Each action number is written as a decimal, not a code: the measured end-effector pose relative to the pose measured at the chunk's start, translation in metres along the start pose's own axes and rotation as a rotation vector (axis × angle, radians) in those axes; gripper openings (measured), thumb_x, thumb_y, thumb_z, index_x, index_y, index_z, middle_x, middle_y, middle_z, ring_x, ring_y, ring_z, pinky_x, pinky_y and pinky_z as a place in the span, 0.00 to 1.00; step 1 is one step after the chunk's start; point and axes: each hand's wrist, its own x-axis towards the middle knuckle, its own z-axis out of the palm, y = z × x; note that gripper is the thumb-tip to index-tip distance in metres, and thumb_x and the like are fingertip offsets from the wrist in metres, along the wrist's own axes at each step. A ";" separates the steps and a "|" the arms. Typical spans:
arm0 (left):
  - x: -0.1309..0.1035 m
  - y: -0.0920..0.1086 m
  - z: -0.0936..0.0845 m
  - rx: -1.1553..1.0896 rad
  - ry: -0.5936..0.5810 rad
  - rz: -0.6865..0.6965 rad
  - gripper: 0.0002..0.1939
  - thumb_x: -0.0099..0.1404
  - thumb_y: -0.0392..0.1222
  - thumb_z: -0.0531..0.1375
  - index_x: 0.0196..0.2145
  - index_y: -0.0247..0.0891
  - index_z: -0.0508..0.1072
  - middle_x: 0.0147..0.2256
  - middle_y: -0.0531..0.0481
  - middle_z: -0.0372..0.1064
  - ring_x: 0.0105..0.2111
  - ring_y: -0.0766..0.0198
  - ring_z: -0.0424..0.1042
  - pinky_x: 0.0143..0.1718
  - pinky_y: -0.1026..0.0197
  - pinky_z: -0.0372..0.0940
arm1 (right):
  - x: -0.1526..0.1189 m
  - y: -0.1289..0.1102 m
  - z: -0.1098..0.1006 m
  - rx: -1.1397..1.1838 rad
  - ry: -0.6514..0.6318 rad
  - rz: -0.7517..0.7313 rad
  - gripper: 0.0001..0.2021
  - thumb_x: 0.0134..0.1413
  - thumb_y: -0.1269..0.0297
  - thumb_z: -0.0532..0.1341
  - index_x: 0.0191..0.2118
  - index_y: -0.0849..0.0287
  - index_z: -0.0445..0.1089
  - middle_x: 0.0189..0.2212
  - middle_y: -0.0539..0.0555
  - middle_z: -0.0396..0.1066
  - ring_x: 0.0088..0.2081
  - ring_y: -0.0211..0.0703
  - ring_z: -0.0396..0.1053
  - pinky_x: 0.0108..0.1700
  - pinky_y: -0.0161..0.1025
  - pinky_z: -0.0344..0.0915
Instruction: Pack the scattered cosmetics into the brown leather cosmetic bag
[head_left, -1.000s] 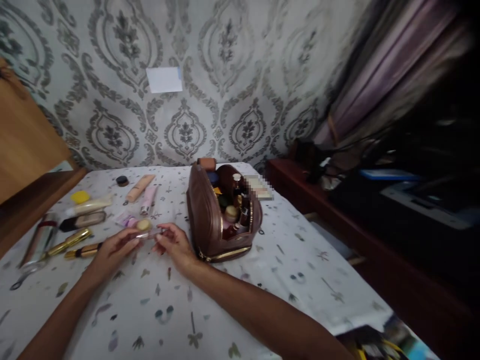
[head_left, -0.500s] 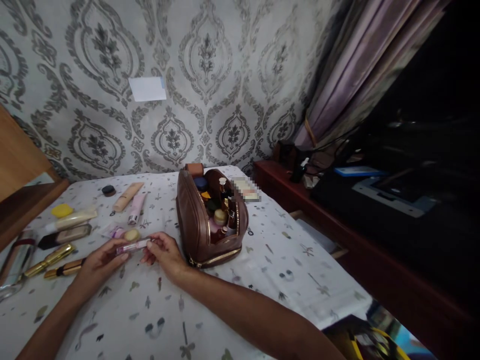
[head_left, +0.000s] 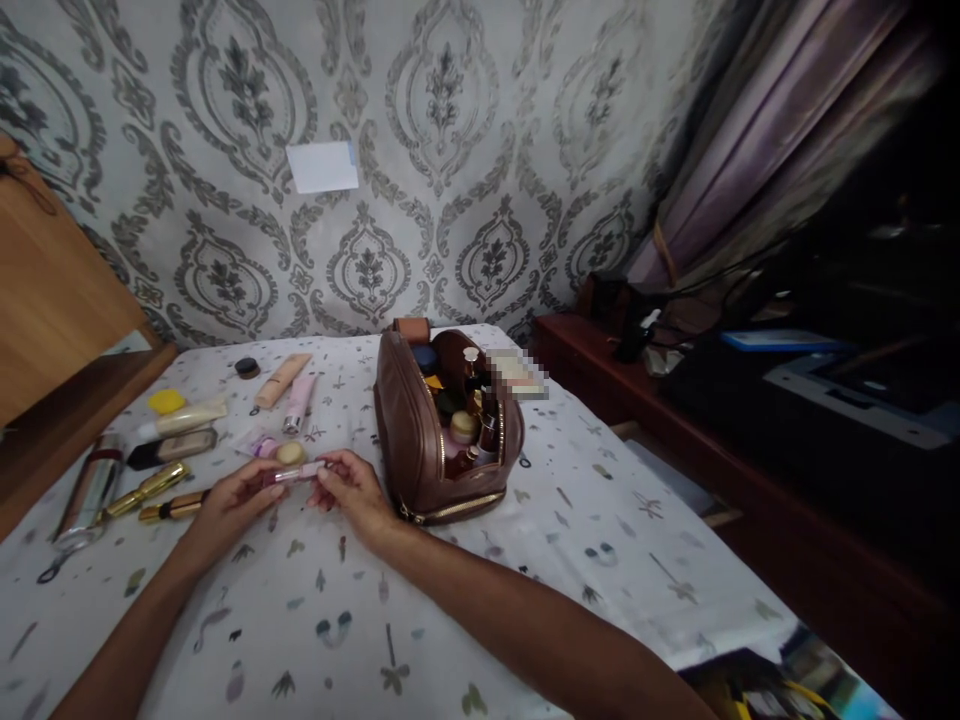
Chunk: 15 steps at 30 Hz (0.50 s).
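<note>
Dim, greyish light; right side near-black; slim tube (head_left: 295,473) slightly blurred, curtain (head_left: 772,140) soft; small pixelated patch (head_left: 519,374); edges stretched.

The flat surface is covered by a white cloth (head_left: 555,600) with small printed figures. If six o'clock is at the person, the open brown bag (head_left: 409,420) stands at one o'clock. At eleven there lie a dark round pot (head_left: 247,368), a beige tube (head_left: 282,381) and a pink tube (head_left: 299,402); at nine, a gold tube (head_left: 150,488) and a silvery container (head_left: 88,490).
</note>
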 end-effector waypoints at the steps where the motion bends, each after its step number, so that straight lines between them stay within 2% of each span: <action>1: 0.000 0.000 0.000 -0.002 -0.004 -0.002 0.26 0.54 0.61 0.66 0.41 0.37 0.74 0.32 0.48 0.74 0.30 0.60 0.71 0.30 0.62 0.68 | 0.000 0.000 0.000 -0.001 0.002 -0.001 0.25 0.40 0.47 0.70 0.39 0.57 0.65 0.24 0.43 0.68 0.22 0.34 0.69 0.23 0.31 0.59; 10: 0.000 0.002 0.000 0.050 -0.006 0.002 0.27 0.53 0.62 0.66 0.42 0.37 0.76 0.36 0.46 0.76 0.34 0.56 0.73 0.35 0.60 0.69 | -0.001 -0.001 0.001 -0.006 0.010 -0.018 0.24 0.39 0.51 0.71 0.40 0.56 0.66 0.25 0.42 0.65 0.21 0.33 0.68 0.22 0.30 0.58; 15: 0.000 0.003 0.000 0.067 -0.042 0.019 0.24 0.55 0.59 0.65 0.42 0.38 0.76 0.37 0.46 0.77 0.37 0.55 0.73 0.39 0.59 0.68 | -0.001 -0.002 0.001 -0.021 0.003 -0.024 0.24 0.40 0.51 0.71 0.41 0.56 0.66 0.25 0.43 0.65 0.22 0.34 0.69 0.23 0.31 0.58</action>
